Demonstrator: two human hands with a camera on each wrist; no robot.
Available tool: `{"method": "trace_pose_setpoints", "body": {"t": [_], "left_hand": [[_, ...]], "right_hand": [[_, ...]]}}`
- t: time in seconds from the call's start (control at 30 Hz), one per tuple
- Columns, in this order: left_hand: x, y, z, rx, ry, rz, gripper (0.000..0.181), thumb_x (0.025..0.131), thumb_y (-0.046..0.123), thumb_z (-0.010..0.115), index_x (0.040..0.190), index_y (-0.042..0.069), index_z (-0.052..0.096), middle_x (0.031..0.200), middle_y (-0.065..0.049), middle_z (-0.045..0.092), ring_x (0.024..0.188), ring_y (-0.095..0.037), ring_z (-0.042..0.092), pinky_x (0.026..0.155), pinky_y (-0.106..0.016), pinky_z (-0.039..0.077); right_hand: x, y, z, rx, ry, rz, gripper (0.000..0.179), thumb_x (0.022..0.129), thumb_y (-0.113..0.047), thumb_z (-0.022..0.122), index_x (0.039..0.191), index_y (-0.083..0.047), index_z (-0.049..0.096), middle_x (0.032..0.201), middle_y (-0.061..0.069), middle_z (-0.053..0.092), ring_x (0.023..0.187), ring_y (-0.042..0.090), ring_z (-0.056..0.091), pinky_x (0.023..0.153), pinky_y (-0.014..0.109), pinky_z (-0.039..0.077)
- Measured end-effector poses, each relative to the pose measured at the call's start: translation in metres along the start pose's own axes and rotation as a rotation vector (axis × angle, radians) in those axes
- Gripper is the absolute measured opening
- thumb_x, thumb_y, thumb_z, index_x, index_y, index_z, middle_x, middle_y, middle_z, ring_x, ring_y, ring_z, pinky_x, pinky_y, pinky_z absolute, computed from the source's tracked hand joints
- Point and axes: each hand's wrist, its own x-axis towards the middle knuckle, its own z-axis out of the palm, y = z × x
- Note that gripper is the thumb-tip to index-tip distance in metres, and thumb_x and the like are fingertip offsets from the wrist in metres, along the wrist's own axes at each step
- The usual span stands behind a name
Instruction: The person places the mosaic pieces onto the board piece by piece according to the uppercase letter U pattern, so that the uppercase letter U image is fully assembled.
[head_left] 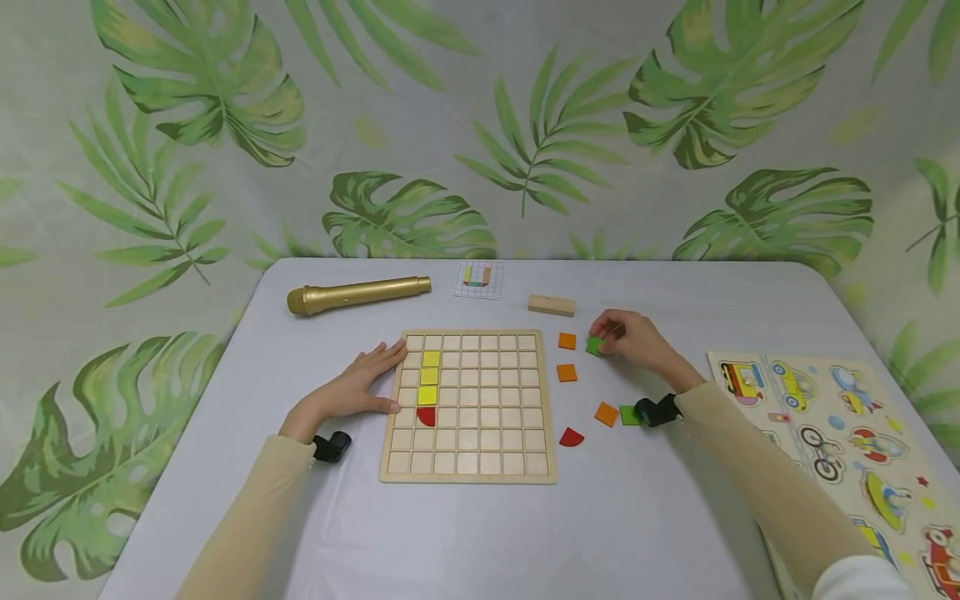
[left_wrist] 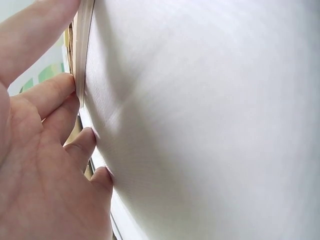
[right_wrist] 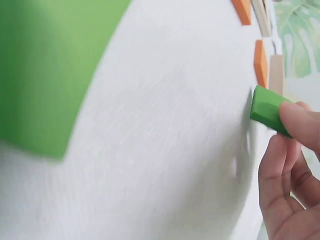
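Observation:
In the head view, my left hand (head_left: pixel 352 387) rests with spread fingers along the left edge of a wooden grid board (head_left: pixel 468 478). The left wrist view shows its fingertips (left_wrist: pixel 65 87) at the board's side. My right hand (head_left: pixel 630 337) pinches a green square tile (right_wrist: pixel 267 107) between thumb and fingers, right of the board. On the board, several yellow tiles (head_left: pixel 428 377) form a column in the second column of cells, with a red quarter-circle piece (head_left: pixel 426 417) directly below them. Another green tile (head_left: pixel 629 414) lies near the right wrist, partly covered by the wrist camera.
Between board and right arm lie orange tiles (head_left: pixel 567 373) and a red quarter-circle (head_left: pixel 572 437). Behind the board are a gold microphone (head_left: pixel 360 294), a pattern card (head_left: pixel 478 287) and a wooden block (head_left: pixel 552 306). A picture puzzle board (head_left: pixel 840 492) lies at far right, partly under the right arm.

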Motion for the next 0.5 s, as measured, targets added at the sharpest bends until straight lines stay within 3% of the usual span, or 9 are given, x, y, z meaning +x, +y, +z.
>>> {"method": "trace_pose_setpoints", "body": {"t": [0.27,0.5], "left_hand": [[0.0,0.0,0.0,-0.002,-0.002,-0.004,0.094,0.083,0.032,0.075,0.152,0.001,0.02,0.159,-0.014,0.01,0.143,-0.038,0.0,0.112,-0.056,-0.003],[-0.001,0.0,0.0,-0.005,-0.002,-0.002,0.094,0.083,0.033,0.075,0.152,0.001,0.02,0.159,-0.014,0.01,0.143,-0.038,0.0,0.112,-0.056,-0.003]], "right_hand": [[0.0,-0.023,0.01,0.119,-0.086,-0.085,0.016,0.085,0.007,0.064,0.1,0.007,0.062,0.092,0.016,0.062,0.083,0.025,0.053,0.071,0.023,0.045],[0.005,-0.05,0.037,0.207,-0.202,-0.178,0.013,0.086,0.006,0.063,0.099,0.006,0.062,0.091,0.013,0.061,0.083,0.024,0.053,0.069,0.024,0.045]]}}
